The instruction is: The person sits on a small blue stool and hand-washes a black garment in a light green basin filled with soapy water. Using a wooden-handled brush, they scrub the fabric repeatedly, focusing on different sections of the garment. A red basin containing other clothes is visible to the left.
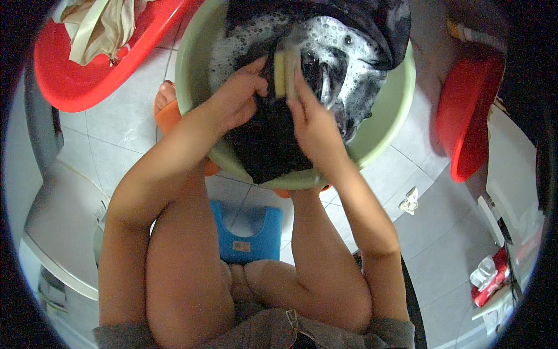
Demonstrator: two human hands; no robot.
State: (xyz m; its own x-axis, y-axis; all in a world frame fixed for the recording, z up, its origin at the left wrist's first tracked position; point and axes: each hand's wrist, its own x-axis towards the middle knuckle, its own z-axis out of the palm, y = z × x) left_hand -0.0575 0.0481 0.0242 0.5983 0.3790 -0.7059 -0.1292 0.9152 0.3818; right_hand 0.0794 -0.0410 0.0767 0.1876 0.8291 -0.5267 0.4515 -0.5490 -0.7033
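Observation:
A large pale green basin (401,116) stands in front of me, with black cloth (270,142) in it and draped over its near rim. White suds (331,35) cover much of the wet fabric. My left hand (235,96) is closed on a fold of the black cloth. In my right hand (317,125) is a scrubbing brush (285,72), pale yellow on one side and somewhat blurred, held on edge against the cloth beside my left fingers. What lies deeper in the basin is hidden under the fabric and foam.
At the upper left a red basin (72,96) holds cream-coloured fabric (104,35). Another red basin (465,116) stands tilted at the right. A blue plastic stool (250,250) shows between my legs. Crumpled white paper (410,200) lies on the grey tiles.

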